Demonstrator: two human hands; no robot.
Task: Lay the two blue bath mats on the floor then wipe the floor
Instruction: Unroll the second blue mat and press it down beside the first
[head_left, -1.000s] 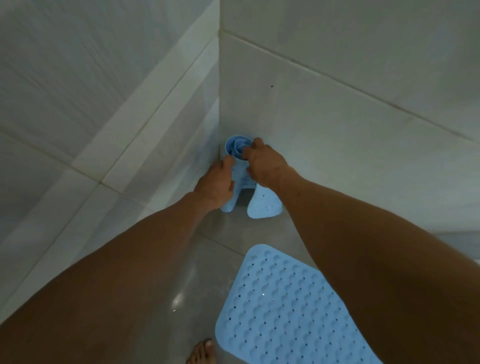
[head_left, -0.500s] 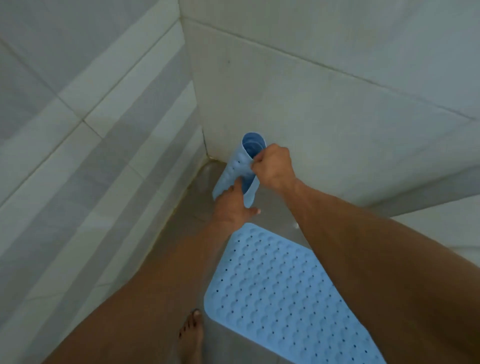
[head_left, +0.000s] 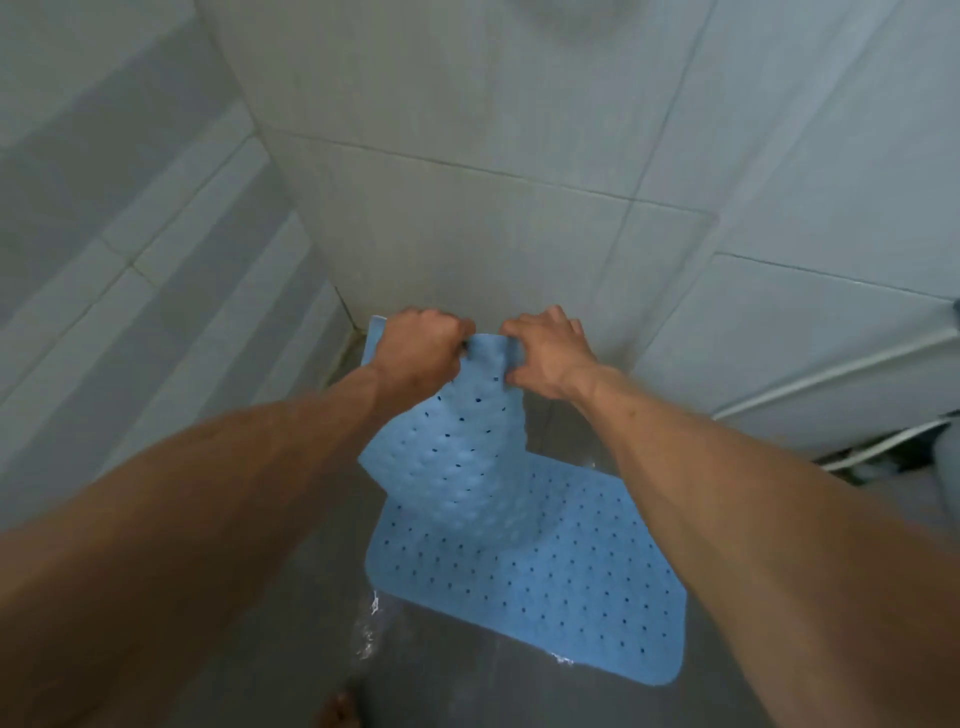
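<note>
One blue bath mat (head_left: 561, 587), dotted with small holes, lies flat on the wet grey floor. A second blue mat (head_left: 462, 447) hangs unrolled in the air above the first mat's far end, near the wall corner. My left hand (head_left: 418, 351) is closed on its top edge at the left. My right hand (head_left: 545, 353) pinches the same edge at the right. The lower part of the held mat curves down and overlaps the flat mat from this angle.
Tiled walls (head_left: 467, 156) meet in a corner just behind the mats. A white pipe or hose (head_left: 831, 379) runs along the right wall. My bare toes (head_left: 340, 712) show at the bottom edge. Water glistens on the floor (head_left: 369, 634) beside the flat mat.
The rolled mat has been lifted from the corner and unrolled. Both hands moved up and apart to grip its top edge, and the camera view shifted right.
</note>
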